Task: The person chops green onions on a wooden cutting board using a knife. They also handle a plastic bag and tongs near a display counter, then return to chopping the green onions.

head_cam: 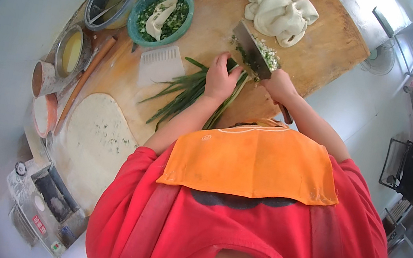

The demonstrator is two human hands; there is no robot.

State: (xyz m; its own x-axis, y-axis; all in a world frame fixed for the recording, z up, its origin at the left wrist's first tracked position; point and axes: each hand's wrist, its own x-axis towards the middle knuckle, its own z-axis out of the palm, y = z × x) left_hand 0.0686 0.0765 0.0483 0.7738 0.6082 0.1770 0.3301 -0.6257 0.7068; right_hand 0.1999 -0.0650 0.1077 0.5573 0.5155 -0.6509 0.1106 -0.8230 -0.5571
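Note:
My right hand grips the wooden handle of a cleaver, its broad blade pointing away from me over the wooden worktable. My left hand presses on a bunch of scallions, fingers curled over the stalks just left of the blade. The long green leaves fan out toward the left and under my forearm. Chopped scallion, white and green, is heaped along the blade's right side, with some bits left of it. Whether the edge touches the wood cannot be seen.
A large lump of dough rests beyond the cleaver. A green bowl holds chopped greens and a dough strip. A white slotted scraper, a rolling pin and a flattened dough sheet lie leftward. Pots line the far-left edge.

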